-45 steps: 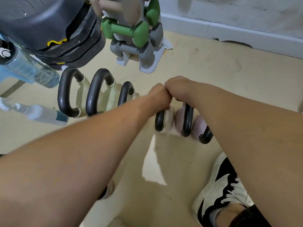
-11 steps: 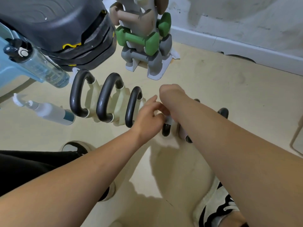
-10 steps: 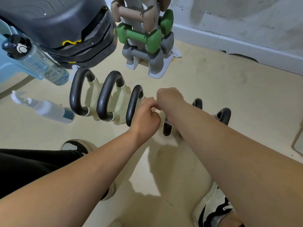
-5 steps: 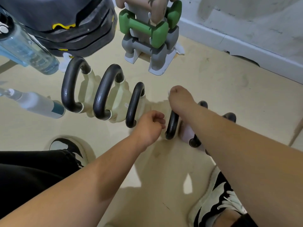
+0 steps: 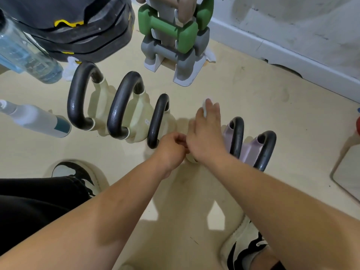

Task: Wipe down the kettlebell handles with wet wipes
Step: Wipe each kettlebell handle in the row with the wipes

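Head view: kettlebells [image 5: 116, 114] on beige floor [image 5: 253, 114], white skirting [image 5: 292, 59]

This is looking like a home workout corner. Kettlebells [image 5: 124, 106] with black handles are standing in a row on a beige floor [image 5: 253, 104]. A small rack [image 5: 187, 75] is holding green and grey dumbbells [image 5: 167, 26] near a white skirting board [image 5: 272, 51]. Stacked black gear [image 5: 78, 36] is sitting behind, and a water bottle [image 5: 29, 55] is showing at the left edge.
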### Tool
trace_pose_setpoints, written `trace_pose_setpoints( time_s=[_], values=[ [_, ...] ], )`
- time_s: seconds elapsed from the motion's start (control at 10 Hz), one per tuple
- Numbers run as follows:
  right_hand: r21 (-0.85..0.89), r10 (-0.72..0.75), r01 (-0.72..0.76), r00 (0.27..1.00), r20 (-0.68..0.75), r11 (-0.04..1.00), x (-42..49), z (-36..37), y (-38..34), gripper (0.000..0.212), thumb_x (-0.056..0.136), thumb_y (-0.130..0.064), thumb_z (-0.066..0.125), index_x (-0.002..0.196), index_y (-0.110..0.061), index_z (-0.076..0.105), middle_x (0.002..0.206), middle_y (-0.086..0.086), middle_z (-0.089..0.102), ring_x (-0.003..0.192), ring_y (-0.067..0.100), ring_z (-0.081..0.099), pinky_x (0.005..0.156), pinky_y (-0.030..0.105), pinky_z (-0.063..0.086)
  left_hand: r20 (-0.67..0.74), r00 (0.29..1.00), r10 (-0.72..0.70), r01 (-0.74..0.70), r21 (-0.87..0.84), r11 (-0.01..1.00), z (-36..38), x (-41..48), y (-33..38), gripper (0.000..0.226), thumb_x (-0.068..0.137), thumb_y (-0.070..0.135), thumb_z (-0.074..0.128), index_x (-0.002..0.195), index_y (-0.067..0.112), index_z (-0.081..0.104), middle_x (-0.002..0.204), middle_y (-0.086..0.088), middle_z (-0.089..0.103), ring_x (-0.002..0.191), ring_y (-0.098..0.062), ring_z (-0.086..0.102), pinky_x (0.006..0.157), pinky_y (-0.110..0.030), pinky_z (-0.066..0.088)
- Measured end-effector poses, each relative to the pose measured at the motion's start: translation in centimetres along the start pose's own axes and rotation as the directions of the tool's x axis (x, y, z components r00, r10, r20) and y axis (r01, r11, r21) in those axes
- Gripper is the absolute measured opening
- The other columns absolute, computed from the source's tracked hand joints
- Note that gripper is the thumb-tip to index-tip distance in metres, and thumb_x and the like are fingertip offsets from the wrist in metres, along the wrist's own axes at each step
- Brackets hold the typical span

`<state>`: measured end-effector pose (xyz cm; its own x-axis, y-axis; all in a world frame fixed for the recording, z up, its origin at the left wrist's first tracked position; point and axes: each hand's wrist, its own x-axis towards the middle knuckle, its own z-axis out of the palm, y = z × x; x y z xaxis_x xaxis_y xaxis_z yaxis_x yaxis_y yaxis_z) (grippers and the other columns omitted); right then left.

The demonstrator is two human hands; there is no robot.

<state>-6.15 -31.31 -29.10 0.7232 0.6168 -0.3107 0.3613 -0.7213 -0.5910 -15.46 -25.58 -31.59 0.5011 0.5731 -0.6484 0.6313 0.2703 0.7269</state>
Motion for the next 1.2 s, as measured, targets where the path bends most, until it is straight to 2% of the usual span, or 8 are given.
trace_pose_setpoints(
  time_s=[0.1,0.2,0.3,0.4,0.5,0.7,0.9,1.2],
  values=[
    [0.049,0.198,-0.209,0.965,0.171,0.977,5.4,-2.3,-1.3,0.037,0.096,-0.003,0.036,0.125,0.006,0.057,0.108,0.014,0.060,0.114,0.036,0.055,0.089,0.033,0.042,-0.010,0.998,-0.065,0.064,-0.068,0.996,0.2,0.4,0.0,0.028,0.093,-0.004,0.046,0.108,0.010,0.064,0.103,-0.012,0.073,0.088,-0.018,0.071,0.092,-0.037,0.059],
    [0.048,0.285,-0.308,0.922,0.261,0.950,8.3,-3.5,-0.9,0.031,0.098,-0.009,0.038,0.116,0.003,0.061,0.077,0.002,0.046,0.080,0.028,0.055,0.062,0.027,0.039,-0.007,0.996,-0.090,0.089,-0.091,0.992,0.3,0.4,0.2,0.029,0.093,-0.005,0.046,0.112,0.008,0.063,0.106,-0.013,0.073,0.093,-0.021,0.071,0.097,-0.040,0.057],
    [-0.087,0.235,-0.220,0.940,0.247,0.972,8.3,-3.4,-0.6,0.028,0.101,-0.014,0.034,0.077,-0.015,0.047,0.075,0.002,0.041,0.085,0.026,0.046,0.070,0.037,0.042,0.012,0.996,-0.084,0.085,-0.098,0.992,0.0,0.3,0.8,0.031,0.092,-0.005,0.046,0.115,0.008,0.063,0.108,-0.013,0.072,0.093,-0.019,0.071,0.098,-0.039,0.057],
    [-0.119,0.060,-0.043,0.987,0.147,0.992,6.0,-2.3,-0.1,0.024,0.102,-0.016,0.030,0.087,-0.013,0.049,0.095,0.011,0.049,0.089,0.027,0.047,0.088,0.039,0.045,0.018,0.997,-0.073,0.074,-0.085,0.994,-0.2,0.2,0.8,0.031,0.093,-0.004,0.046,0.116,0.008,0.063,0.108,-0.012,0.072,0.096,-0.021,0.072,0.096,-0.038,0.057],
    [-0.196,-0.168,0.184,0.981,0.094,0.963,0.0,-0.4,1.6,0.051,0.105,-0.030,0.025,0.140,0.003,0.041,0.158,0.018,0.022,0.150,0.036,0.015,0.122,0.049,0.023,0.033,0.998,-0.054,0.057,-0.083,0.995,-0.6,-0.5,0.6,0.025,0.093,-0.001,0.052,0.113,0.007,0.065,0.109,-0.015,0.073,0.094,-0.023,0.072,0.093,-0.038,0.059],
    [-0.346,-0.282,0.322,0.946,0.162,0.881,-8.0,2.1,4.1,0.069,0.104,-0.044,0.019,0.160,-0.005,0.011,0.169,0.004,-0.016,0.152,0.024,-0.028,0.126,0.051,0.003,0.051,0.995,-0.089,0.093,-0.088,0.992,-1.1,-1.4,0.5,0.026,0.095,-0.004,0.052,0.114,0.010,0.063,0.110,-0.013,0.072,0.100,-0.022,0.072,0.086,-0.031,0.059],
    [-0.133,-0.176,0.179,0.984,0.031,0.975,-3.2,1.6,2.1,0.064,0.103,-0.034,0.010,0.157,-0.001,0.019,0.169,0.009,-0.011,0.154,0.026,-0.022,0.126,0.048,0.001,0.086,0.993,-0.084,0.096,-0.156,0.983,-1.0,-0.9,0.9,0.027,0.092,-0.002,0.052,0.116,0.001,0.063,0.103,-0.016,0.073,0.086,-0.023,0.069,0.084,-0.034,0.060],
    [0.334,0.338,-0.395,0.916,0.216,0.856,6.8,-2.7,-0.2,0.047,0.106,-0.022,0.024,0.138,0.007,0.045,0.141,0.029,0.049,0.129,0.044,0.049,0.100,0.046,0.044,0.056,0.992,-0.114,0.123,-0.193,0.974,-0.6,-0.7,2.1,0.027,0.094,-0.004,0.049,0.116,0.008,0.061,0.111,-0.015,0.070,0.106,-0.027,0.071,0.096,-0.040,0.058]
  ],
)
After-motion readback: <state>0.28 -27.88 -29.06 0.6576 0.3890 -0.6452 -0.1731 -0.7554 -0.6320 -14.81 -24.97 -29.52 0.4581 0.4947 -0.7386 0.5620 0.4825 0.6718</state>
